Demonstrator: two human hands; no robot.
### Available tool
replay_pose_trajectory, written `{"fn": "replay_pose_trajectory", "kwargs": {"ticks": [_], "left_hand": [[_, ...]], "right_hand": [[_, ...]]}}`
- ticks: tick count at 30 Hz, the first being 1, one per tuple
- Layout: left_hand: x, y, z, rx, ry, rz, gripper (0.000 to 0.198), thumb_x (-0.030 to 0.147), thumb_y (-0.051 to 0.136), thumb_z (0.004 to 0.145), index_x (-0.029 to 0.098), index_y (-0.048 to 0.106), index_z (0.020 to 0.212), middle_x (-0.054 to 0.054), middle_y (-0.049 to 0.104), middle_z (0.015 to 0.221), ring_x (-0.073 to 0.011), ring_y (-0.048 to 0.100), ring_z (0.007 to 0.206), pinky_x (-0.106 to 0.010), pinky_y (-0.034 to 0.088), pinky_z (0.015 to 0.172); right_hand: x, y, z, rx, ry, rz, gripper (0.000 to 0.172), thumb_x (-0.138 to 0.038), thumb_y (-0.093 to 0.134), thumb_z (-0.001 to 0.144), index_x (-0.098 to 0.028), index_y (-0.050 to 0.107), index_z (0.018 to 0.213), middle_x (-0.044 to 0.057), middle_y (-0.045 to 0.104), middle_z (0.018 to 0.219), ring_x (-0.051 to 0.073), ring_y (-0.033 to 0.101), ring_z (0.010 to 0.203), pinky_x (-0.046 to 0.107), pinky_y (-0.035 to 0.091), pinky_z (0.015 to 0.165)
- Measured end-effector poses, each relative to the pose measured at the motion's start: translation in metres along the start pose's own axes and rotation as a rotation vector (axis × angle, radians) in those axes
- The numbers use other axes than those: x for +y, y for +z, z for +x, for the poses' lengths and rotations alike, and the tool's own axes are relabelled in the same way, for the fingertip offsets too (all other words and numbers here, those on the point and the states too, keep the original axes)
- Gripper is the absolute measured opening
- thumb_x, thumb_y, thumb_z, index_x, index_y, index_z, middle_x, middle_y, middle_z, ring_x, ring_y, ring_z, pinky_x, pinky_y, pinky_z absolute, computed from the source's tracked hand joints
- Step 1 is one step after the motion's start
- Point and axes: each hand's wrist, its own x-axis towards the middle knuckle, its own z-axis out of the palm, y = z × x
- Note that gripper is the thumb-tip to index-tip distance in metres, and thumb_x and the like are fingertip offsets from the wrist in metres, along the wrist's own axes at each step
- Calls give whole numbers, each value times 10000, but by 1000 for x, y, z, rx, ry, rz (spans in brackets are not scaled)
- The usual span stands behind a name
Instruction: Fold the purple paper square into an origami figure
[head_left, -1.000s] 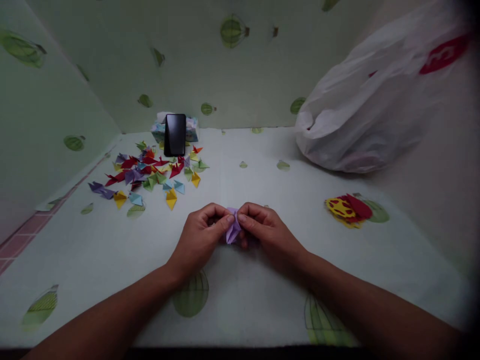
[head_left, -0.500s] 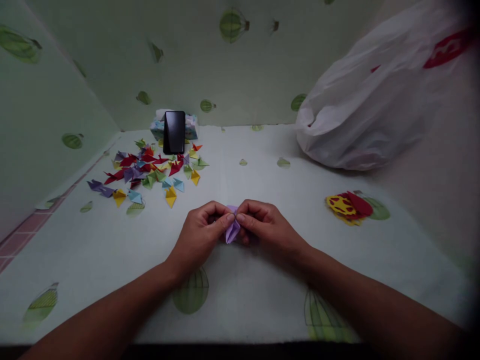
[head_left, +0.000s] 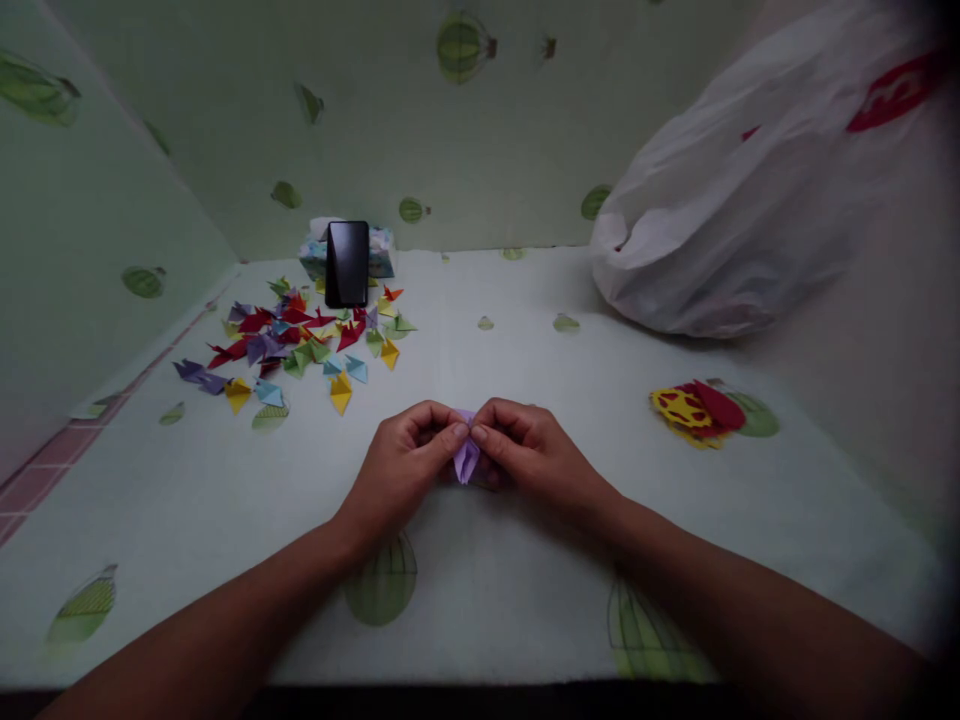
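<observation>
A small piece of folded purple paper is pinched between my two hands above the middle of the table. My left hand grips its left side, thumb pressed against the curled index finger. From the other side my right hand pinches it the same way, and the two thumb tips nearly meet. A narrow pointed part hangs below the thumbs, and some purple shows above them. The fingers hide the rest of the paper.
Many colourful folded paper birds lie at the back left. Behind them a black phone leans against a tissue pack. A white plastic bag stands at the back right. Yellow and red cut-out pieces lie at right.
The purple paper's lower point has swung slightly to the right and hangs straighter. Both hands keep their pinch in nearly the same place.
</observation>
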Motion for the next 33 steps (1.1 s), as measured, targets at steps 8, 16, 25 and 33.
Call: {"fn": "replay_pose_trajectory", "kwargs": {"ticks": [8, 16, 25, 33], "left_hand": [[2, 1, 0, 3, -18, 48, 184, 324, 667, 812, 148, 635, 772, 22, 583, 669, -93, 495, 590, -222, 394, 561], [3, 3, 0, -69, -9, 137, 167, 310, 640, 801, 159, 640, 731, 7, 613, 663, -111, 518, 592, -237, 406, 572], [6, 1, -1, -74, -31, 150, 175, 306, 652, 793, 149, 647, 716, -8, 618, 699, -121, 535, 644, -247, 424, 623], [5, 2, -1, -80, 11, 219, 153, 295, 645, 777, 157, 647, 709, -1, 608, 681, -135, 542, 653, -255, 423, 631]], "right_hand": [[1, -1, 0, -13, -34, 41, 269, -419, 582, 901, -187, 528, 774, -42, 508, 589, 88, 460, 490, 218, 360, 457], [2, -4, 0, 74, -101, -171, 175, -300, 577, 873, -187, 554, 741, -18, 525, 630, 106, 468, 549, 234, 365, 498], [2, -4, -2, 56, -82, -124, 210, -334, 542, 915, -186, 552, 767, -17, 531, 640, 108, 482, 551, 243, 387, 515], [-1, -4, 0, 63, -110, -195, 170, -291, 593, 868, -190, 552, 738, -17, 542, 632, 108, 476, 561, 232, 368, 513]]}}
